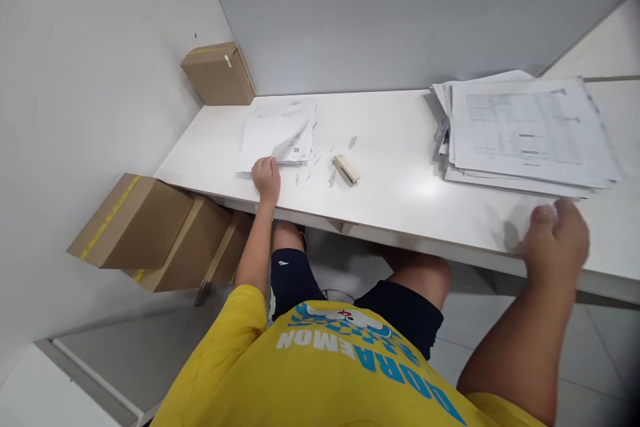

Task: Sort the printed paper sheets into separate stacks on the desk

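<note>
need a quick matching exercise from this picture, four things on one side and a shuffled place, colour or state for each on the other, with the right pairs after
Column 1
1. stapler
2. left hand
3. right hand
4. shirt

Column 2
a. nearest the bigger stack
b. yellow
c. lying on the desk
d. holding a curled sheet

Pairs: 1-c, 2-d, 3-a, 4-b
</note>
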{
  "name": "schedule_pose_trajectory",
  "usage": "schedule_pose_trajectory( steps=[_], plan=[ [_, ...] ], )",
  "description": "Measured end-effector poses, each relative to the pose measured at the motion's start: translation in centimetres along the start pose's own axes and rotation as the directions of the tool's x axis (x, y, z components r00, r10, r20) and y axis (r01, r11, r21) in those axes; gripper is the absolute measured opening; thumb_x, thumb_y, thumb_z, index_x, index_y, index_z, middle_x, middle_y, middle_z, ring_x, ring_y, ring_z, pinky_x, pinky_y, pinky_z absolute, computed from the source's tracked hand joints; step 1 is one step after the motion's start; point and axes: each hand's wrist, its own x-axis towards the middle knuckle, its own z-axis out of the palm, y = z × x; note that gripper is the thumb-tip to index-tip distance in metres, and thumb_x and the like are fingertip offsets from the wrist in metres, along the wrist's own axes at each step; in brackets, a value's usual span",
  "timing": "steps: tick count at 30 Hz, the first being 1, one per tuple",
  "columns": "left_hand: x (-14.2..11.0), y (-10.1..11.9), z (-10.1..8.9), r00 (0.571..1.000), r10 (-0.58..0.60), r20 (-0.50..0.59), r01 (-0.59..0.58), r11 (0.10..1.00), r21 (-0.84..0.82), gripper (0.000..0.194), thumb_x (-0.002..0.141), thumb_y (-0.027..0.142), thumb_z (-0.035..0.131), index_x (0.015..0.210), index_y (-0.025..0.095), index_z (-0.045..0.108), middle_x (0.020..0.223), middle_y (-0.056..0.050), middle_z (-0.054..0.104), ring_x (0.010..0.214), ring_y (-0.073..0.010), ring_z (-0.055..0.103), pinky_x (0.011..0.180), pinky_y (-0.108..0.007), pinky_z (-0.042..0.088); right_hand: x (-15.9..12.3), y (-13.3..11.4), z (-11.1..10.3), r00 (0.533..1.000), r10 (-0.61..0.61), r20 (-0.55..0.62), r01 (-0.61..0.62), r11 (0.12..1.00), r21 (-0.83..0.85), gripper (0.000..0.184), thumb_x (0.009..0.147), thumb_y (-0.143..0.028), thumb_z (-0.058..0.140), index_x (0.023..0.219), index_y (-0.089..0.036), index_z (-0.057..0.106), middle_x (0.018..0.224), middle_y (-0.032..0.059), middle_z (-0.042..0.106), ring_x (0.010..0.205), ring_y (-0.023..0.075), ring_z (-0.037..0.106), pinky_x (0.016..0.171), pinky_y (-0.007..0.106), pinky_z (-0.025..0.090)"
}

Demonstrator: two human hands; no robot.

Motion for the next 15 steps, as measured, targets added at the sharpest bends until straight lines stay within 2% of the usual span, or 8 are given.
schedule_pose_trajectory(
  steps=[3, 5, 7, 9, 12, 13, 14, 15],
  plan=[
    [-2.1, 1.9, -1.4, 0.984, -0.090, -0.151, 0.068, 0.988, -0.142, 0.024, 0.095, 0.031, 0.056, 0.073, 0.019, 0.059, 0.081, -0.005, 0.059, 0.085, -0.0179, 0.057, 0.086, -0.030, 0.043, -4.2, -4.7, 0.7, 0.992, 0.109, -0.070, -0.085, 0.957, 0.276, 0.050, 0.096, -0.052, 0.040, 0.125, -0.019, 0.065, 0.124, 0.0162, 0.067, 0.121, 0.0367, 0.059, 0.102, 0.057, 0.044],
    [-4.3, 3.8, -2.5, 0.952, -0.188, -0.243, 0.138, 0.968, -0.209, 0.032, 0.093, 0.033, 0.059, 0.065, 0.020, 0.051, 0.071, 0.000, 0.051, 0.076, -0.0144, 0.053, 0.081, -0.026, 0.044, -7.5, -8.4, 1.7, 0.985, 0.157, 0.077, -0.174, 0.906, 0.385, 0.044, 0.095, -0.052, 0.045, 0.111, -0.019, 0.069, 0.110, 0.0123, 0.072, 0.110, 0.0319, 0.065, 0.098, 0.055, 0.047],
    [-6.4, 5.9, -3.7, 0.901, -0.296, -0.316, 0.212, 0.938, -0.274, 0.038, 0.091, 0.038, 0.062, 0.061, 0.020, 0.047, 0.065, 0.003, 0.046, 0.069, -0.0120, 0.050, 0.077, -0.024, 0.044, -10.4, -12.0, 3.0, 0.940, 0.119, 0.319, -0.255, 0.868, 0.426, 0.044, 0.091, -0.057, 0.049, 0.100, -0.020, 0.071, 0.100, 0.0100, 0.075, 0.103, 0.0292, 0.067, 0.099, 0.053, 0.048],
    [-7.8, 7.9, -5.1, 0.858, -0.393, -0.330, 0.239, 0.875, -0.421, 0.035, 0.089, 0.044, 0.063, 0.068, 0.019, 0.054, 0.067, 0.004, 0.052, 0.070, -0.0114, 0.053, 0.077, -0.023, 0.047, -12.5, -15.0, 4.3, 0.854, 0.043, 0.518, -0.344, 0.794, 0.502, 0.043, 0.089, -0.059, 0.053, 0.098, -0.022, 0.072, 0.099, 0.0100, 0.075, 0.102, 0.0285, 0.068, 0.098, 0.049, 0.050],
    [-8.1, 10.1, -7.4, 0.804, -0.544, -0.241, 0.264, 0.689, -0.676, 0.031, 0.086, 0.049, 0.065, 0.088, 0.018, 0.065, 0.083, 0.000, 0.067, 0.085, -0.0151, 0.064, 0.085, -0.027, 0.052, -14.3, -18.8, 5.7, 0.628, -0.099, 0.772, -0.551, 0.644, 0.531, 0.045, 0.087, -0.063, 0.055, 0.104, -0.025, 0.073, 0.102, 0.0095, 0.076, 0.099, 0.0279, 0.070, 0.094, 0.047, 0.053],
    [-7.9, 10.4, -8.1, 0.789, -0.586, -0.183, 0.284, 0.613, -0.737, 0.032, 0.086, 0.049, 0.066, 0.095, 0.018, 0.066, 0.090, -0.002, 0.070, 0.092, -0.0171, 0.066, 0.089, -0.030, 0.053, -14.5, -19.8, 6.0, 0.562, -0.150, 0.814, -0.601, 0.602, 0.526, 0.047, 0.086, -0.064, 0.057, 0.109, -0.026, 0.072, 0.107, 0.0097, 0.075, 0.102, 0.0279, 0.069, 0.095, 0.047, 0.053],
    [-7.7, 10.6, -8.7, 0.773, -0.622, -0.120, 0.312, 0.539, -0.783, 0.033, 0.087, 0.048, 0.066, 0.101, 0.018, 0.067, 0.098, -0.005, 0.072, 0.099, -0.0188, 0.067, 0.092, -0.032, 0.053, -14.6, -20.7, 6.2, 0.515, -0.195, 0.835, -0.641, 0.560, 0.526, 0.050, 0.085, -0.066, 0.057, 0.113, -0.027, 0.070, 0.113, 0.0099, 0.074, 0.106, 0.0280, 0.068, 0.097, 0.046, 0.052],
    [-7.5, 10.5, -9.2, 0.753, -0.655, -0.059, 0.345, 0.470, -0.812, 0.034, 0.087, 0.045, 0.066, 0.106, 0.017, 0.068, 0.104, -0.007, 0.073, 0.105, -0.0201, 0.067, 0.096, -0.034, 0.053, -14.6, -21.5, 6.4, 0.490, -0.231, 0.841, -0.670, 0.517, 0.532, 0.053, 0.085, -0.067, 0.058, 0.119, -0.027, 0.067, 0.119, 0.0100, 0.071, 0.112, 0.0280, 0.066, 0.099, 0.046, 0.051]
  ],
)
